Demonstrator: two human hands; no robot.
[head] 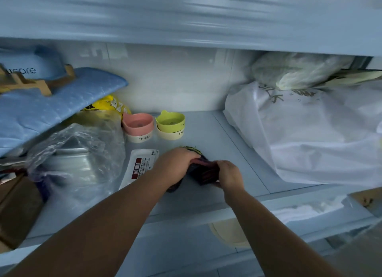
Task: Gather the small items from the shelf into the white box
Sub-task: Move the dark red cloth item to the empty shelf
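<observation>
Left hand (175, 163) and right hand (229, 174) grip dark items (203, 173) on shelf (217, 136).

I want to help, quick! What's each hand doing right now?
Left hand: closed, holding the dark bundle.
Right hand: closed, holding the same dark bundle.

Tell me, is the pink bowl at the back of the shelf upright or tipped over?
Upright: the pink bowl has its open mouth facing up, and it sits nested in a cream bowl marked Happy.

Pink bowl (138, 124); yellow-green bowl (170, 120); blue padded board (51, 109); white bag (314, 136).
</observation>
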